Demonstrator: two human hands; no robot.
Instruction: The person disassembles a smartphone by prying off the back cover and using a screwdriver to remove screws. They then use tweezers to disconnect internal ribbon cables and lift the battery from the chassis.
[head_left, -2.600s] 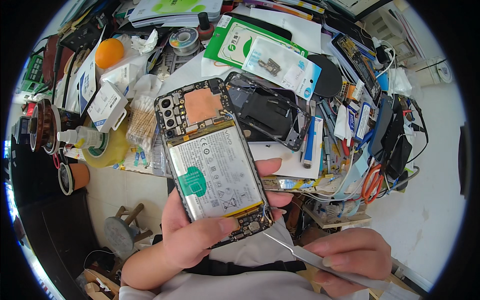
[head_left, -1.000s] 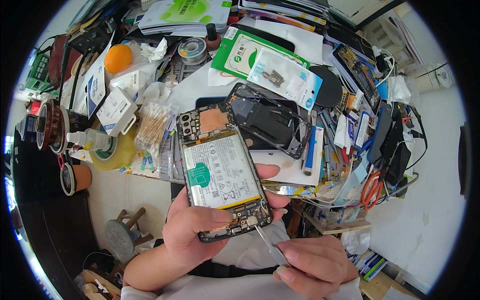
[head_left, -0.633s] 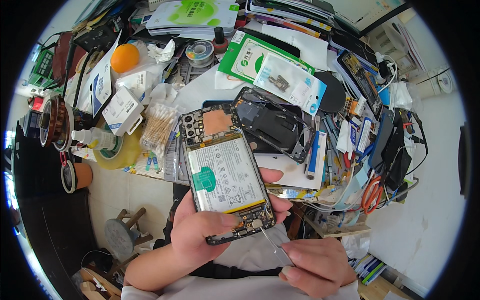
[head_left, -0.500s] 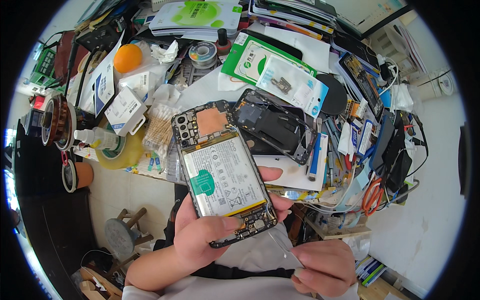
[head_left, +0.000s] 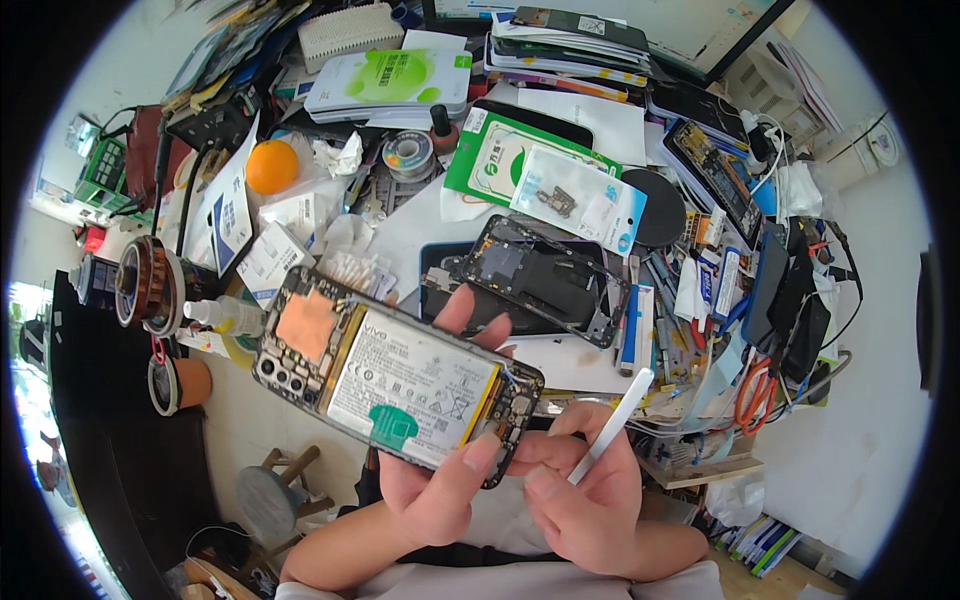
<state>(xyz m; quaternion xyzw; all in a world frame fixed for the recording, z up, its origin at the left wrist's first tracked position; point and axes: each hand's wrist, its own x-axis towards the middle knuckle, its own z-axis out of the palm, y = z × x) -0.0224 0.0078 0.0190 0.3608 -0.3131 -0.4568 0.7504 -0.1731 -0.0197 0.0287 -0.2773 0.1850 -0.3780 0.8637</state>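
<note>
My left hand [head_left: 440,500] is closed around an opened smartphone [head_left: 320,328], thumb on its near edge and fingertips showing past the far edge. The phone lies tilted, camera end to the left, its white battery [head_left: 410,375] and circuit boards bare. In my right hand [head_left: 590,500] is a pair of pale metal tweezers [head_left: 618,415], flat end pointing up and to the right. Its tips are hidden. The right fingertips are at the phone's lower right end, by the small board; whether they touch it is unclear. Beyond the phone, a black phone mid-frame [head_left: 535,268] rests on the desk.
A green card packet [head_left: 490,160] and a clear pouch of small parts [head_left: 575,195] lie behind the mid-frame. Left are an orange [head_left: 272,166], a solder spool [head_left: 408,155] and a spray bottle [head_left: 225,315]. Tools and cables [head_left: 755,390] crowd the right side.
The phone has turned anticlockwise, so its camera end now points left. My right hand has moved up to the phone's end, and the tweezers now point flat end upward.
</note>
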